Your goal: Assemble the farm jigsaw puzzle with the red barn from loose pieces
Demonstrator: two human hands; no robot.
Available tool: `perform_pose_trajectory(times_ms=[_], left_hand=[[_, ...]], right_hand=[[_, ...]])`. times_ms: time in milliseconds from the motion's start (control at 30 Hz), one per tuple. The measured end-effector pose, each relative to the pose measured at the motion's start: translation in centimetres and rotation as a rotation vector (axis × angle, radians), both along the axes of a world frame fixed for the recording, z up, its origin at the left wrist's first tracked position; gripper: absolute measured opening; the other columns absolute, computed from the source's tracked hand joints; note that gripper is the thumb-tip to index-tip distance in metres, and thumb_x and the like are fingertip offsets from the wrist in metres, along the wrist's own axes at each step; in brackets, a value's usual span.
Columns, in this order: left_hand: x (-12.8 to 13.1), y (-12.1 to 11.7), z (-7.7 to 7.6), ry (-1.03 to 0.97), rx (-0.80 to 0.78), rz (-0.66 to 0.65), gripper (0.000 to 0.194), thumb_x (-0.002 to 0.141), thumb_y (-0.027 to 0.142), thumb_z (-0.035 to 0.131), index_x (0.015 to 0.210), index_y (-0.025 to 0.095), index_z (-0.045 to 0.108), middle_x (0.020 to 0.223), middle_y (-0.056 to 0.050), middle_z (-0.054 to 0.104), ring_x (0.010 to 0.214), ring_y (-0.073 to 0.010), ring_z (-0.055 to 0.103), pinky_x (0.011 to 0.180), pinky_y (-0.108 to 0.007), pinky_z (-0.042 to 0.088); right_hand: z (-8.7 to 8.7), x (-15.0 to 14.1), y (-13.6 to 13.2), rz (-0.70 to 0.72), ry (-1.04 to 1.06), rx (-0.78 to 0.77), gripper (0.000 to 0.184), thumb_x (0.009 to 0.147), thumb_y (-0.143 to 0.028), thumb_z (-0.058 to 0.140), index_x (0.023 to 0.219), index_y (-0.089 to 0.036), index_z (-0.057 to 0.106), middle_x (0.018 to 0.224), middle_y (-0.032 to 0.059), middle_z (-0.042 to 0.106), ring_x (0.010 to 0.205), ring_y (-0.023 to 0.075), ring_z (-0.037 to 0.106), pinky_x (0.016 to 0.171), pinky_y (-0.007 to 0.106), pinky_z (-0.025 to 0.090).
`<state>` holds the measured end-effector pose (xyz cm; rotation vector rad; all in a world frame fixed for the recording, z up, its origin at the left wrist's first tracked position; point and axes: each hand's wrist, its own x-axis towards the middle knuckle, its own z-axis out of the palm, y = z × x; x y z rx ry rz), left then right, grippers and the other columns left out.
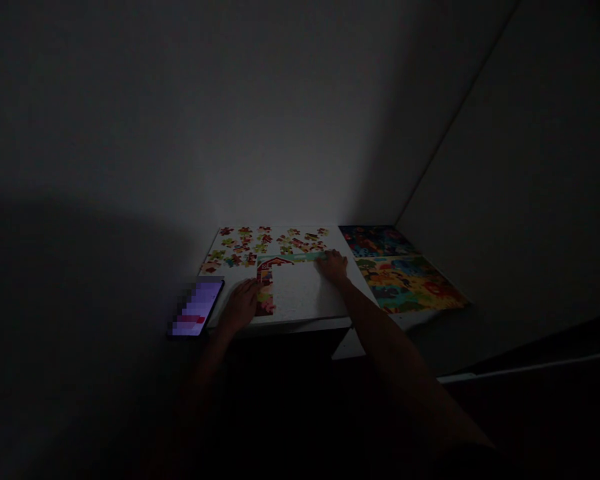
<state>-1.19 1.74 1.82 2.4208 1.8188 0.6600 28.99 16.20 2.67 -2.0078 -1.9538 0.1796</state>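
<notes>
In a dim room, my left hand [240, 307] lies on the left edge of a partly assembled jigsaw puzzle [266, 283], beside its red barn pieces. My right hand [331, 267] rests at the top right end of the puzzle's strip of teal-green pieces [295, 257]. Between them is a bare white puzzle board [295, 291]. Whether either hand grips a piece is hidden. Loose jigsaw pieces [240, 247] lie scattered beyond the board, on the white table [300, 321].
Two colourful illustrated puzzle pictures [407, 285] lie to the right of the table, against the wall. A lit tablet [197, 308] with a blurred screen sits at the table's left. Walls rise close behind and to the right.
</notes>
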Motion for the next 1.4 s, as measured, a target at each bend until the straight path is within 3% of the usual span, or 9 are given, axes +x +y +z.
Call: perform_pose_trajectory(times_ms=[200, 367, 500, 600, 700, 900, 1033, 1200, 1400], left_hand=[[0.1, 0.0, -1.5, 0.045, 0.031, 0.106, 0.044, 0.099, 0.029, 0.036, 0.136, 0.02, 0.058, 0.147, -0.014, 0.052, 0.142, -0.0307, 0.042, 0.118, -0.064, 0.022], [-0.5, -0.1, -2.5, 0.064, 0.055, 0.06, 0.045, 0.101, 0.03, 0.033, 0.139, 0.024, 0.055, 0.148, -0.01, 0.053, 0.14, -0.0255, 0.045, 0.116, -0.054, 0.034], [-1.4, -0.1, -3.6, 0.113, 0.129, 0.044, 0.044, 0.101, 0.029, 0.035, 0.14, 0.024, 0.054, 0.147, -0.009, 0.053, 0.138, -0.0239, 0.047, 0.114, -0.048, 0.038], [-2.1, -0.1, -4.7, 0.138, 0.176, 0.015, 0.046, 0.099, 0.028, 0.039, 0.144, 0.024, 0.051, 0.149, -0.008, 0.052, 0.138, -0.0232, 0.048, 0.115, -0.045, 0.037], [-2.5, -0.2, -5.3, 0.125, 0.206, -0.004, 0.049, 0.097, 0.027, 0.043, 0.146, 0.025, 0.048, 0.149, -0.007, 0.052, 0.139, -0.0234, 0.046, 0.115, -0.043, 0.037], [-2.2, -0.7, -3.8, 0.144, 0.166, -0.021, 0.057, 0.096, 0.028, 0.045, 0.152, 0.028, 0.037, 0.15, -0.006, 0.05, 0.137, -0.0237, 0.048, 0.112, -0.041, 0.04], [-1.9, -0.8, -3.0, 0.148, 0.158, -0.01, 0.055, 0.098, 0.029, 0.042, 0.152, 0.027, 0.037, 0.152, -0.007, 0.049, 0.137, -0.0249, 0.047, 0.111, -0.044, 0.04], [-1.8, -0.8, -3.3, 0.094, 0.107, 0.012, 0.051, 0.099, 0.034, 0.041, 0.149, 0.03, 0.043, 0.151, -0.006, 0.05, 0.138, -0.0264, 0.046, 0.112, -0.048, 0.041], [-1.5, -0.9, -2.8, 0.09, 0.086, 0.018, 0.05, 0.099, 0.034, 0.04, 0.148, 0.027, 0.044, 0.151, -0.007, 0.049, 0.14, -0.0256, 0.044, 0.114, -0.048, 0.039]], right_hand=[[-0.9, 0.4, 1.1, -0.031, 0.047, -0.005, 0.057, 0.094, -0.049, 0.049, 0.143, -0.02, 0.049, 0.153, 0.0163, 0.044, 0.145, 0.0275, 0.033, 0.119, 0.05, 0.018], [0.0, 1.0, 3.8, -0.061, 0.123, 0.015, 0.051, 0.09, -0.036, 0.055, 0.137, -0.017, 0.056, 0.146, 0.0176, 0.052, 0.135, 0.031, 0.047, 0.111, 0.044, 0.034], [1.4, -0.3, 7.6, 0.098, 0.161, 0.007, 0.038, 0.092, -0.033, 0.051, 0.124, -0.019, 0.066, 0.129, 0.0137, 0.065, 0.115, 0.0265, 0.062, 0.096, 0.034, 0.045], [2.2, -2.4, 10.5, 0.277, 0.158, -0.032, 0.035, 0.093, -0.028, 0.049, 0.121, -0.019, 0.068, 0.121, 0.0098, 0.07, 0.109, 0.0216, 0.064, 0.091, 0.028, 0.046], [2.3, -4.4, 12.4, 0.396, 0.118, -0.085, 0.035, 0.096, -0.027, 0.045, 0.119, -0.015, 0.069, 0.118, 0.0121, 0.071, 0.105, 0.0213, 0.066, 0.088, 0.027, 0.046], [1.1, -5.9, 13.0, 0.469, -0.041, -0.009, 0.05, 0.096, -0.049, 0.05, 0.127, -0.013, 0.064, 0.12, 0.0173, 0.069, 0.115, 0.0261, 0.061, 0.098, 0.032, 0.042], [1.1, -6.5, 12.6, 0.451, -0.103, -0.03, 0.044, 0.097, -0.048, 0.048, 0.122, -0.017, 0.066, 0.115, 0.0152, 0.07, 0.113, 0.0268, 0.06, 0.094, 0.033, 0.043], [1.7, -7.3, 12.4, 0.391, -0.099, -0.101, 0.036, 0.096, -0.042, 0.05, 0.118, -0.021, 0.068, 0.112, 0.0127, 0.072, 0.109, 0.0265, 0.062, 0.088, 0.032, 0.045], [1.8, -7.7, 12.3, 0.317, -0.073, -0.143, 0.039, 0.095, -0.043, 0.05, 0.12, -0.018, 0.067, 0.114, 0.0147, 0.072, 0.107, 0.03, 0.066, 0.088, 0.037, 0.048]])
